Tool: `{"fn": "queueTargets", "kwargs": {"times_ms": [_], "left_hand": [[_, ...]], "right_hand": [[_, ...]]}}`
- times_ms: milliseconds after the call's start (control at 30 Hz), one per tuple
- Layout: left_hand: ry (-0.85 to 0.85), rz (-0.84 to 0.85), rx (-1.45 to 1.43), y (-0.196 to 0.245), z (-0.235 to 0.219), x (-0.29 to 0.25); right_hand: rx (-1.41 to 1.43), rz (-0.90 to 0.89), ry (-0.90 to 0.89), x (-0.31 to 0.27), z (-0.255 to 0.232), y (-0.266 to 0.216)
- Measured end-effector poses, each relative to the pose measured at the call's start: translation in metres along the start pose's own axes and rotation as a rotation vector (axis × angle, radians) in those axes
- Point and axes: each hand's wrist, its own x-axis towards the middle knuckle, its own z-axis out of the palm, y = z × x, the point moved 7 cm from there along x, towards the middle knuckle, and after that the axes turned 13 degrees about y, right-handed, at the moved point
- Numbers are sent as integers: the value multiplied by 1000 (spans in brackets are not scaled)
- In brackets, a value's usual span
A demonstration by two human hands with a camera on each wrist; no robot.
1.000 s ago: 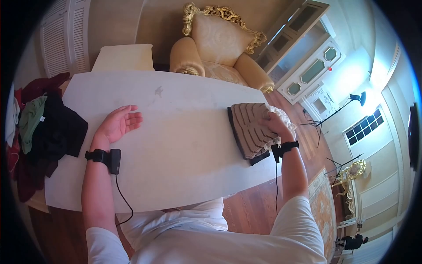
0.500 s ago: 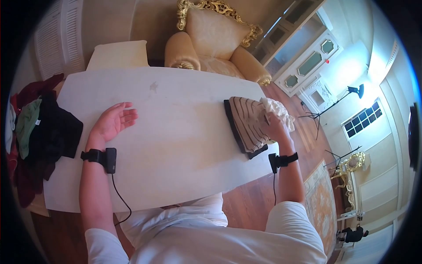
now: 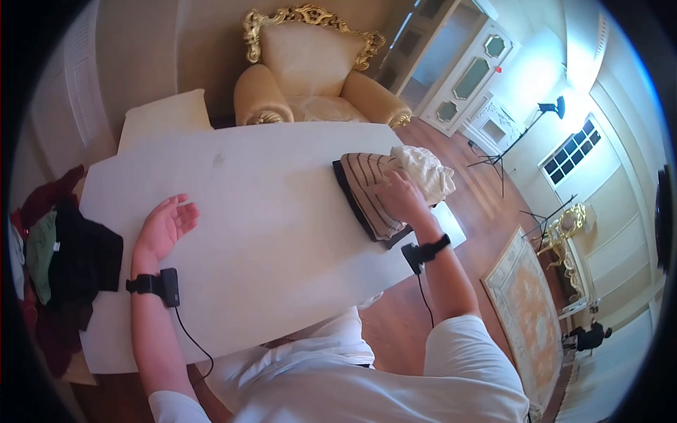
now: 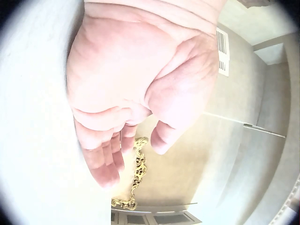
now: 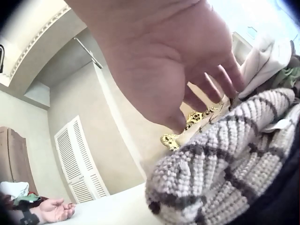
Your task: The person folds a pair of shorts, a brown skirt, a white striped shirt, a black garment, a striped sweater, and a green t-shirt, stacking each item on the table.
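My left hand [image 3: 168,224] rests on its edge on the white table [image 3: 261,282], palm turned inward. In the left wrist view its fingers [image 4: 96,159] are relaxed, with nothing held. At the table's right side lies a folded brown knit garment with dark stripes [image 3: 363,187], on top of a dark folded cloth [image 3: 347,194]. My right hand [image 3: 405,197] is over this knit, fingers loosely extended. In the right wrist view, a gap shows between thumb and fingers, above the ribbed knit [image 5: 211,159]. A crumpled white garment [image 3: 427,169] sits beside the fingertips, on the stack's far right.
A heap of clothes lies at the table's left end, with a black garment [image 3: 88,247], a green one [image 3: 42,247] and dark red ones [image 3: 46,201]. Behind the table stand a gold-framed armchair [image 3: 303,70] and a cream-covered low piece [image 3: 166,116].
The head view has turned to the right. My right hand has drawn back from the white garment onto the striped knit, and more of the white garment shows. My left hand keeps its pose.
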Motion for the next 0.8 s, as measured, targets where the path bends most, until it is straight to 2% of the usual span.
{"fn": "queueTargets", "kwargs": {"times_ms": [67, 133, 200, 267, 367, 500, 567, 667, 800], "left_hand": [[-1, 4, 9, 0, 0, 0], [4, 12, 20, 0, -1, 0], [-6, 17, 14, -1, -3, 3], [-5, 18, 17, -1, -2, 2], [8, 7, 24, 0, -1, 1], [5, 5, 36, 0, 0, 2], [7, 3, 28, 1, 0, -1], [-13, 15, 37, 1, 0, 0], [3, 40, 61, 0, -2, 0]], "right_hand": [[43, -38, 36, 14, 11, 1], [93, 96, -4, 27, 23, 4], [199, 208, -128, 35, 51, 20], [247, 274, -263, 42, 55, 23], [273, 347, -230, 45, 49, 22], [161, 266, -241, 37, 65, 25], [129, 242, -251, 42, 47, 1], [375, -102, -193, 49, 21, -88], [754, -193, -236, 47, -26, -213]]}}
